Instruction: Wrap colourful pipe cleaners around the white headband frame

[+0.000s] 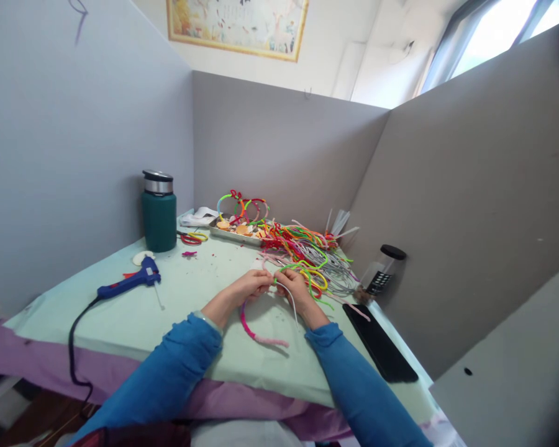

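Note:
Above the near middle of the table, my left hand (248, 288) pinches a thin white wire, partly covered in coloured fuzzy pipe cleaner. A curved magenta and pink length (248, 328) hangs below that hand, its pale pink end lying out to the right. My right hand (299, 290), its fingertips close to the left ones, is closed on a green pipe cleaner (285, 268) where it meets the wire. The bare white end of the wire (292, 300) curves down past my right fingers. The exact contact between fingertips and wire is partly hidden.
Behind the hands lies a heap of coloured pipe cleaners and grey wires (314, 245), beside a metal tray (235, 236) with finished hoops. At left are a blue glue gun (128, 282), scissors (193, 238) and a green bottle (159, 217). A black phone (379, 341) and clear jar (382, 270) are right.

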`<state>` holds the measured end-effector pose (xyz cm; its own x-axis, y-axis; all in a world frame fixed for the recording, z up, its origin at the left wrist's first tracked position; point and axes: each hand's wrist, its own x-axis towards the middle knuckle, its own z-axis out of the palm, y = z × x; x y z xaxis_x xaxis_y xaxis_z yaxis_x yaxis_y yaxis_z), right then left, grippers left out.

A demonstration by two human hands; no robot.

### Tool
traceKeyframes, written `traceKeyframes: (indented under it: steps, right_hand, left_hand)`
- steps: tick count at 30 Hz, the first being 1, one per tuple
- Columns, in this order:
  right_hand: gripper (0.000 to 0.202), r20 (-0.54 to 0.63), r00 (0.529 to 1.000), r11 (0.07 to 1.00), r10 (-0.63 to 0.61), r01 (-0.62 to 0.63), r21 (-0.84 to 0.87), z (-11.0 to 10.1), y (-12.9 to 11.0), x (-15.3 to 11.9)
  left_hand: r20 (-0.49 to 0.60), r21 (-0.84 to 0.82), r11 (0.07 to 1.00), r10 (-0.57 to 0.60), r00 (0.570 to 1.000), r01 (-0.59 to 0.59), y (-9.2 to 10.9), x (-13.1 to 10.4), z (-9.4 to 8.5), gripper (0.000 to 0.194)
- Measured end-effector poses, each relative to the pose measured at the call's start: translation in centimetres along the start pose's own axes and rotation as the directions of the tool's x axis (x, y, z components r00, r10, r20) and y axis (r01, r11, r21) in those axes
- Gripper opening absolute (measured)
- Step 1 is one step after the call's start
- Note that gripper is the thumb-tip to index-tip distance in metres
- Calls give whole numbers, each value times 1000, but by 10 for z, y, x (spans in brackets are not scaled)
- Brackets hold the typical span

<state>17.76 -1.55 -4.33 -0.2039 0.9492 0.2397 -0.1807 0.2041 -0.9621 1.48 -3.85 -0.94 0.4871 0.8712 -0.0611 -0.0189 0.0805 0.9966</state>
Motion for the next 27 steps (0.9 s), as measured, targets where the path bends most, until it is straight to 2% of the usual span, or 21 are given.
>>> traceKeyframes:
  steps: [8, 13, 16, 20, 23, 27]
  right_hand:
    - [36, 2, 1000, 1000, -18, 18, -15, 0, 6, 4]
    - [37, -56, 998, 1000, 4, -3, 14, 1, 8, 7]
    - [39, -85, 996, 1000, 8, -7, 14, 1, 9, 8]
    - [40, -74, 997, 1000, 15, -15, 4, 3, 9, 8]
    - [37, -66, 998, 1000, 18, -18, 7, 4, 5, 6]
    - [33, -42, 999, 999, -2, 4, 39, 5, 0, 3]
  left_hand:
    - [-77, 82, 996, 45, 996, -39, -3, 4, 4, 34]
    - [-124, 119, 988, 115, 986, -100, -4, 7, 5, 28]
    - [-148, 139, 974, 199, 969, -179, -7, 10, 4, 28]
    - [-76, 186, 926, 347, 935, -328, -12, 14, 1, 33]
    - [-37, 184, 899, 410, 911, -397, -15, 17, -1, 30]
    - [-112, 191, 884, 452, 885, -427, -12, 18, -1, 28]
